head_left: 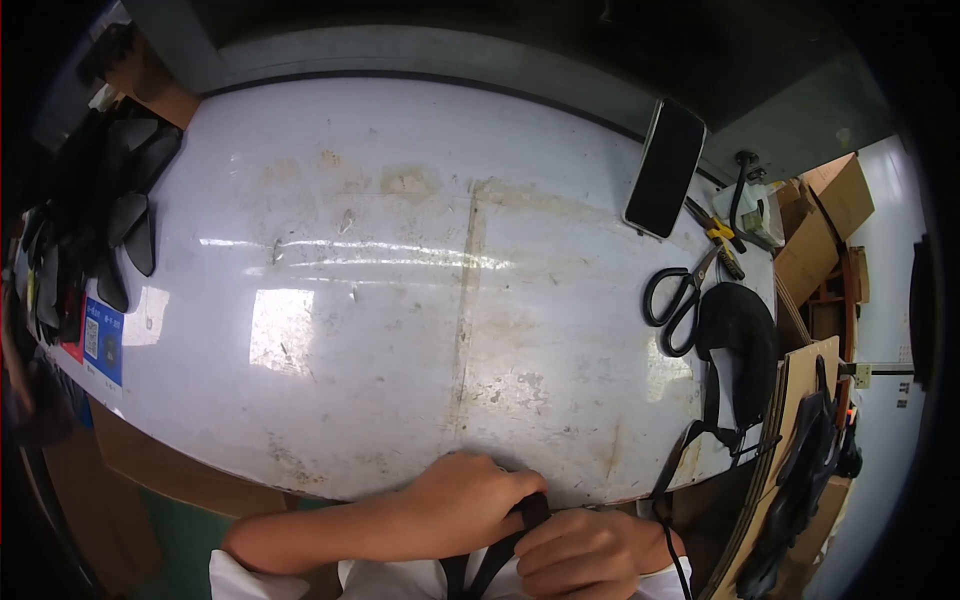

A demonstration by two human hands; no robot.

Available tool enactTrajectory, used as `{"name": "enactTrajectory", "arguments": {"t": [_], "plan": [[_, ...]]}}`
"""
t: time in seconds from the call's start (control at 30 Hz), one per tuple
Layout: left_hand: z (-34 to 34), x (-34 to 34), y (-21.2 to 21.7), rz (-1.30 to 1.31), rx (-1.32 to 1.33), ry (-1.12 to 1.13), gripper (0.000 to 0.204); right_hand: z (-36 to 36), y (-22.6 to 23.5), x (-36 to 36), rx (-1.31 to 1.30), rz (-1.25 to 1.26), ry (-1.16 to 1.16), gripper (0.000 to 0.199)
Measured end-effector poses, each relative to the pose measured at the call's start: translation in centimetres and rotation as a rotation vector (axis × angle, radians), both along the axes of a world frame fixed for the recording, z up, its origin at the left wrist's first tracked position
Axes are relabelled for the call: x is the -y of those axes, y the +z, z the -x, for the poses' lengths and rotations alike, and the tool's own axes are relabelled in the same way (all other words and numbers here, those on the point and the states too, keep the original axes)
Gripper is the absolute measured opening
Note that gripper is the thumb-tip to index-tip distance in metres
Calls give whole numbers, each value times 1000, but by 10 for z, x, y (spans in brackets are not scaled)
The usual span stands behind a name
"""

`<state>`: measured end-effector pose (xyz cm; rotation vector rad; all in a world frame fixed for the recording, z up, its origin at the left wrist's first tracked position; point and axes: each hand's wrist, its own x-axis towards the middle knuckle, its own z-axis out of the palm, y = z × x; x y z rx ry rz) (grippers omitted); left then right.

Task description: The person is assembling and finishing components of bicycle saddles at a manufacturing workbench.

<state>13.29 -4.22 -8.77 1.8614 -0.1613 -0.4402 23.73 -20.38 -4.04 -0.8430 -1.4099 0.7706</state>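
Left hand (465, 505) and right hand (580, 555) both closed on black strap (537, 511) between them, at near edge of table (390, 420). Strap handling seems underway, unfinished; amount done unclear. Farther right, scissors (696, 285) untouched beside black pouch (747, 325); phone (667, 165) beyond.

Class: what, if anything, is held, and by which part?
A black strap, held at its upper part between the left hand and the right hand; the exact grip is hidden.
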Motion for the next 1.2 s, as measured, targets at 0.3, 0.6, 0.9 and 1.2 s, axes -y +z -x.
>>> {"name": "enactTrajectory", "arguments": {"t": [0.3, 0.6, 0.9, 1.2], "plan": [[3, -5, -2, 13, 28, -8, 22, 4, -12, 21, 52, -228, 9, 33], [2, -8, -2, 37, -25, -55, 23, 14, -19, 10, 65, -189, -268, 28], [4, -9, -3, 106, -4, -1, 19, 10, -20, 10, -42, -205, -209, 22], [1, -12, 2, 160, -35, 39, 21, 24, -40, 27, 118, -245, -258, 28]]}}
